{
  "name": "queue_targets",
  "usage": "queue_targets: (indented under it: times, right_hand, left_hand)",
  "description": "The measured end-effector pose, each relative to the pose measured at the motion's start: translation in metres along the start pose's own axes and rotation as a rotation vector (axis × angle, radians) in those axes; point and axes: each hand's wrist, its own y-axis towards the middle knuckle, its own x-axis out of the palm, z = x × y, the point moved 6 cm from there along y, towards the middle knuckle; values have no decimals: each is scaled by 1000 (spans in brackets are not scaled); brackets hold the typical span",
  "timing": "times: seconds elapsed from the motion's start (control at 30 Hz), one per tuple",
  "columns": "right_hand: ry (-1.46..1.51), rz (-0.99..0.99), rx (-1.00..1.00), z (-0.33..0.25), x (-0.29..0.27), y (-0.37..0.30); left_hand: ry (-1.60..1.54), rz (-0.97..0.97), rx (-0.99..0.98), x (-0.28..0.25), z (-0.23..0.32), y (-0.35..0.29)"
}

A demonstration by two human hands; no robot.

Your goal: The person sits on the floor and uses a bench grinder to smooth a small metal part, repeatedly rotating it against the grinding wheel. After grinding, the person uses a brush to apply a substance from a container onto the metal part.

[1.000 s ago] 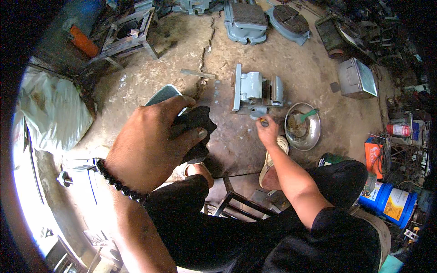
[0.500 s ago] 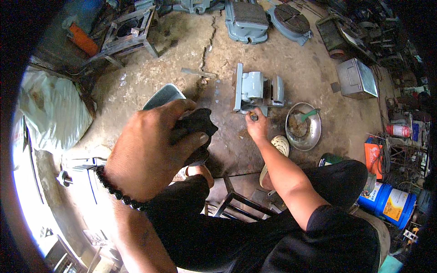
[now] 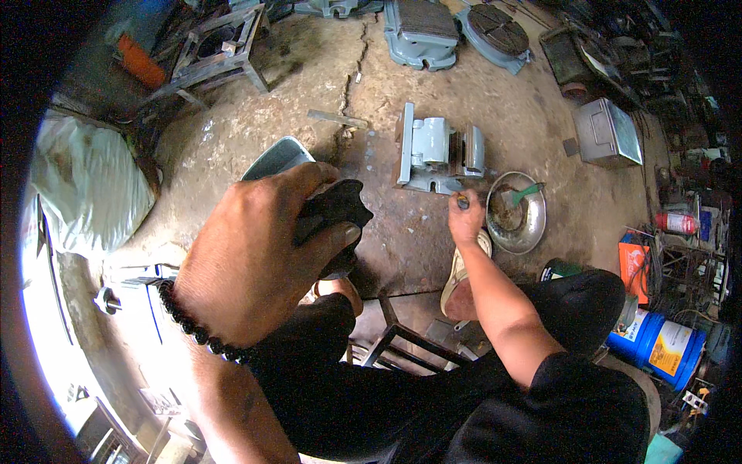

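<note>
Close to the camera, my left hand [image 3: 251, 240] is closed around a dark, jagged-edged piece [image 3: 332, 213]. Beyond its fingers shows a blue-grey curved shell or container rim [image 3: 274, 158]; whether the two are joined is hidden. My right hand [image 3: 467, 222] reaches low with its fingers wrapped round a small round-ended handle [image 3: 463, 203]; the tool's far end is out of sight. Just ahead of that hand stands a light blue-grey vise [image 3: 430, 143] on the floor. A metal bowl [image 3: 535, 236] sits right of the hand, with a green-handled tool [image 3: 527, 193] in it.
Blue-grey machine parts [image 3: 421, 35] and a round slotted table [image 3: 495, 35] stand at the back. A metal frame stand [image 3: 224, 58] is far left, above a plastic-wrapped bundle [image 3: 93, 185]. At right are a metal box [image 3: 608, 133] and a blue bucket [image 3: 661, 348].
My right hand has moved right with the handle, away from the vise's front edge and toward the bowl. My left hand keeps its hold and has barely shifted.
</note>
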Motion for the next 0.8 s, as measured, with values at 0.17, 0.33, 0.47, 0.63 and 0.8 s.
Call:
queue_targets:
  times: [0.17,0.33,0.47,0.63,0.8]
  right_hand:
    - [30,-168,-34,-33,41,-13]
    - [155,-140,-64,-16,30,-13]
    - [32,-44,-23,17,2,1]
    - [-9,42,-7,22,-6,2]
    - [29,-47,80,-6,32,-14]
  left_hand:
    - [-34,-1,19,4,6,3]
    - [-32,7,17,4,3,3]
    - [-60,-7,0,3,1,0]
    - [-74,-6,-1,0,2,-1]
    - [-33,1,18,3,6,0]
